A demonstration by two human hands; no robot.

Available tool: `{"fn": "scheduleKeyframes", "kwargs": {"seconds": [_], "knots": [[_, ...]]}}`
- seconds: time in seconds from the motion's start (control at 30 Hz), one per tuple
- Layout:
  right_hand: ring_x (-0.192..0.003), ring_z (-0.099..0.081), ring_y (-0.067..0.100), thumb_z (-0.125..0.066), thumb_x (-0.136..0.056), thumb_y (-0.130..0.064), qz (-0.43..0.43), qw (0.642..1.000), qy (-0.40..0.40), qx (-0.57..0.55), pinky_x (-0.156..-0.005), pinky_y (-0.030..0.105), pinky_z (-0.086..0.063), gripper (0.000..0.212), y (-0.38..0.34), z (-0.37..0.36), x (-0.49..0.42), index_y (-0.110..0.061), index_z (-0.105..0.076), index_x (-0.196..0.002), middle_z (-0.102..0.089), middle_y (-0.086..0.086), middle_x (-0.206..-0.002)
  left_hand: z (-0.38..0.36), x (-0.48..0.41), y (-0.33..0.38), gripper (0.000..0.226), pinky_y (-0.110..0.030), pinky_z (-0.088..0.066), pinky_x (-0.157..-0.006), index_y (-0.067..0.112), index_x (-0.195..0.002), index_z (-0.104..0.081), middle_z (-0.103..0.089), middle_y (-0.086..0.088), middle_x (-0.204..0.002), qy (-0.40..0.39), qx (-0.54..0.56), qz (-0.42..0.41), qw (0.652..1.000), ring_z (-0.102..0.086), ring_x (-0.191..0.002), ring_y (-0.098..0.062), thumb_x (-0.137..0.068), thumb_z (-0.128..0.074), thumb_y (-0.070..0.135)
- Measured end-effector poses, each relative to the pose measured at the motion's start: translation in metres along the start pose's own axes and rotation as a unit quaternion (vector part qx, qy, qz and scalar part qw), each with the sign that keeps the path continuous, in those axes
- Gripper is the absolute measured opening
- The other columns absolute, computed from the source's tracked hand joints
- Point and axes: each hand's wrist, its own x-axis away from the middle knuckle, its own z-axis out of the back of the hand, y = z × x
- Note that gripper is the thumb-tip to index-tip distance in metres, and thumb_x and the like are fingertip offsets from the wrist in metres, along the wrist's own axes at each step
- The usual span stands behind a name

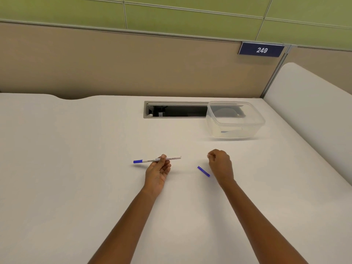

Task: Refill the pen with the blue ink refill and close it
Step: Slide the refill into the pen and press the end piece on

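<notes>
The left hand (pixel 158 171) pinches the pen (pixel 157 159) level above the tabletop (pixel 76 159), blue cap end leftward. A small blue piece (pixel 203 171) lies just beside the right hand (pixel 220 164) — its grip curled together, contents unclear. Judged mid-reassembly — next, fitting that piece.
</notes>
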Motion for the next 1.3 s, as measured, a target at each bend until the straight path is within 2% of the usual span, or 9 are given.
{"fn": "scheduleKeyframes", "kwargs": {"seconds": [0.17,0.47,0.6,0.7,0.8,0.93,1.13,1.3], "knots": [[-0.106,-0.053,0.037,-0.052,-0.088,-0.014,-0.038,0.994,-0.033,0.094,-0.088,0.042,-0.044,0.028,0.014,0.002,-0.01,0.005,-0.056,-0.108,-0.057,0.025,-0.112,0.002,-0.004,-0.002,0.014,-0.012,-0.05,-0.044,0.01,-0.079,-0.06,-0.063,0.005,-0.045,0.011,-0.005,-0.004,1.0,-0.061,-0.043,-0.002,-0.09,-0.052,0.006],[-0.095,-0.059,0.036,-0.042,-0.084,0.003,-0.025,0.991,-0.044,0.122,-0.078,0.038,-0.048,0.024,0.013,-0.004,-0.013,0.005,-0.061,-0.098,-0.063,0.023,-0.105,0.007,-0.002,-0.003,0.017,-0.012,-0.047,-0.041,0.013,-0.081,-0.059,-0.064,0.005,-0.048,-0.012,0.002,0.004,1.0,-0.063,-0.046,-0.002,-0.092,-0.047,0.008],[-0.095,-0.06,0.033,-0.049,-0.08,0.003,-0.046,0.996,-0.062,0.035,-0.073,0.028,-0.043,0.024,0.01,0.0,-0.014,0.006,-0.063,-0.1,-0.066,0.018,-0.102,0.013,-0.001,-0.002,0.018,-0.013,-0.048,-0.043,0.011,-0.081,-0.057,-0.064,0.005,-0.049,-0.039,0.006,0.011,0.999,-0.062,-0.046,-0.004,-0.094,-0.044,0.009],[-0.068,-0.056,0.025,-0.053,-0.078,0.0,-0.039,0.99,-0.103,-0.083,-0.06,0.023,-0.042,0.017,-0.005,0.003,-0.007,0.004,-0.066,-0.088,-0.062,0.012,-0.077,0.014,-0.003,-0.002,0.019,-0.014,-0.05,-0.045,0.012,-0.082,-0.057,-0.064,0.005,-0.05,-0.046,0.015,0.009,0.999,-0.062,-0.047,-0.003,-0.094,-0.042,0.009],[-0.063,-0.055,0.018,-0.054,-0.082,-0.002,-0.043,0.964,-0.127,-0.229,-0.066,0.027,-0.051,0.011,-0.026,0.004,0.005,-0.002,-0.063,-0.088,-0.06,0.008,-0.075,0.016,-0.004,-0.003,0.02,-0.014,-0.051,-0.048,0.014,-0.082,-0.058,-0.066,0.006,-0.052,-0.048,0.02,0.007,0.999,-0.064,-0.049,-0.004,-0.094,-0.042,0.009],[-0.064,-0.057,0.013,-0.051,-0.086,-0.001,-0.006,0.919,-0.124,-0.375,-0.058,0.015,-0.052,0.011,-0.048,0.002,0.023,-0.01,-0.055,-0.082,-0.058,0.003,-0.072,0.016,-0.005,-0.004,0.02,-0.013,-0.051,-0.049,0.016,-0.082,-0.059,-0.068,0.006,-0.053,-0.04,0.025,0.002,0.999,-0.065,-0.052,-0.004,-0.093,-0.044,0.009],[-0.069,-0.065,0.013,-0.049,-0.089,-0.001,0.057,0.896,-0.066,-0.435,-0.063,0.017,-0.056,0.022,-0.058,-0.007,0.041,-0.021,-0.052,-0.08,-0.06,0.001,-0.078,0.014,-0.004,-0.005,0.019,-0.013,-0.051,-0.049,0.015,-0.08,-0.059,-0.068,0.005,-0.052,-0.031,0.021,-0.007,0.999,-0.066,-0.051,-0.004,-0.092,-0.046,0.009],[-0.068,-0.066,0.014,-0.049,-0.09,-0.002,0.068,0.891,-0.046,-0.445,-0.065,0.02,-0.057,0.024,-0.059,-0.008,0.042,-0.024,-0.052,-0.08,-0.06,0.0,-0.077,0.013,-0.003,-0.005,0.019,-0.012,-0.051,-0.05,0.014,-0.081,-0.059,-0.068,0.004,-0.051,-0.028,0.021,-0.008,0.999,-0.065,-0.05,-0.005,-0.092,-0.046,0.009]]}}
